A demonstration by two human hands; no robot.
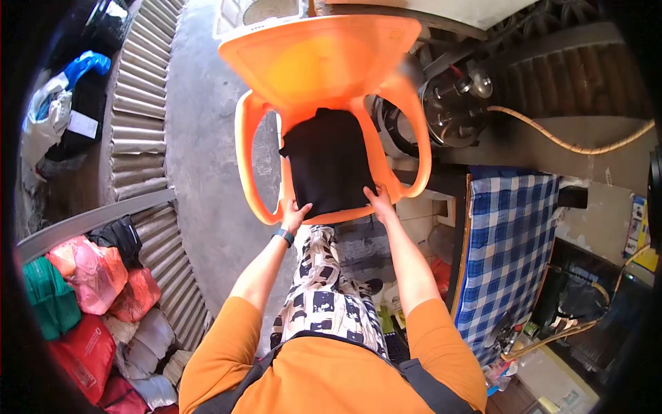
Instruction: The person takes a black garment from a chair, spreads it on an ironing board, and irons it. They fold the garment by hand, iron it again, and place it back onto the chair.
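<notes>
An orange plastic armchair (317, 58) stands in front of me, its backrest on the far side. Over its seat lies a black cloth (329, 162), spread flat and covering most of the surface. My left hand (295, 217) is closed at the cloth's near left corner, thumb on top, by the seat's front edge. At the near right corner my right hand (379, 203) pinches the cloth's edge in the same way. The fingers under each thumb are partly hidden. A dark band (283, 237) circles my left wrist.
To the right, a blue checked cloth (507, 241) covers a table or cabinet. Beyond it are a gas stove (452, 110) and an orange hose (572, 146). Red, pink and green bags (96, 272) pile up at lower left, beside corrugated sheeting (138, 103). Grey concrete floor (207, 138) runs between.
</notes>
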